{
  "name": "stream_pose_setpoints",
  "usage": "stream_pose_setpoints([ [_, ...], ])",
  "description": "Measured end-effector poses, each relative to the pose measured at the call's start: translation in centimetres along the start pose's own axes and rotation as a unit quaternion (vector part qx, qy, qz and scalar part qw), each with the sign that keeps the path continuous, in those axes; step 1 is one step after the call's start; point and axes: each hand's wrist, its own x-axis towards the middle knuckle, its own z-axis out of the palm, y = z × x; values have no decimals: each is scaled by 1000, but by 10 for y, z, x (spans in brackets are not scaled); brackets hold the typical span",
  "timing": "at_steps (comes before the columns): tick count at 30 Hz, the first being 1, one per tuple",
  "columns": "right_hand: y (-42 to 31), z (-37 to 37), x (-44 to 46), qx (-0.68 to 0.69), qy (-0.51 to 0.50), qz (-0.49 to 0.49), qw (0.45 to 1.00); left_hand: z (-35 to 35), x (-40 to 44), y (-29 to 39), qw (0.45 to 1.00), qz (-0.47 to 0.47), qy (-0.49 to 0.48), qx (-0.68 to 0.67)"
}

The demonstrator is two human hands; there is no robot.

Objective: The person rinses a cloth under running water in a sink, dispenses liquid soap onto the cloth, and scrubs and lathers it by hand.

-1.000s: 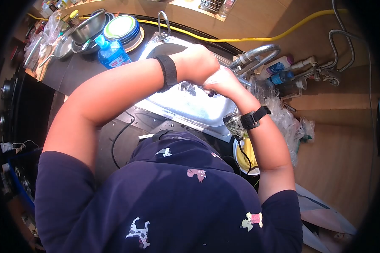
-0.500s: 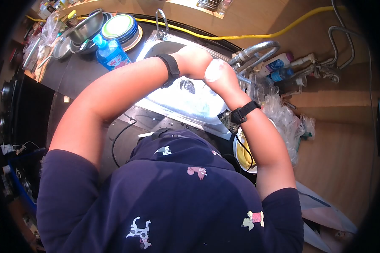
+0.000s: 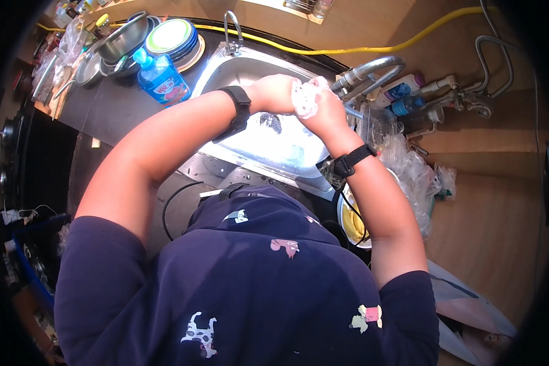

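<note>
Above the steel sink [image 3: 256, 154], both of my hands are pressed together around a crumpled white cloth [image 3: 305, 99] with a lacy look. My left hand [image 3: 276, 94] is closed at the cloth's left side. On its right side my right hand [image 3: 328, 114] is closed too, with white showing over the knuckles. Most fingertips are hidden behind the hands and the cloth. A dark drain piece [image 3: 269, 123] lies in the sunlit basin below.
A thin faucet [image 3: 232, 30] rises at the sink's back, a thicker chrome faucet [image 3: 372, 70] at its right. On the left stand a blue soap bottle [image 3: 163, 80] and stacked plates [image 3: 171, 38]. Right of the sink are plastic bags [image 3: 405, 174] and a bowl of yellow food [image 3: 351, 221].
My hands have shifted slightly, the left a little downward and leftward. More of the white cloth shows between them now, bulging up over the right hand.
</note>
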Motion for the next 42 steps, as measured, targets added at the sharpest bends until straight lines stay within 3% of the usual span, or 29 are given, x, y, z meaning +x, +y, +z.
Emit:
stream_pose_setpoints([
  [9,20,19,7,25,-17,-23,999,24,0,-24,994,-34,107,-8],
  [15,26,22,6,13,-37,-19,999,29,0,-23,992,-11,127,1],
  [22,26,21,5,11,12,-51,999,26,-1,-17,993,-21,117,25],
  [37,21,13,2,-3,-21,-33,999,25,-5,-12,992,-21,118,32],
  [42,20,13,0,32,10,-36,999,25,-6,-8,992,-29,118,26],
])
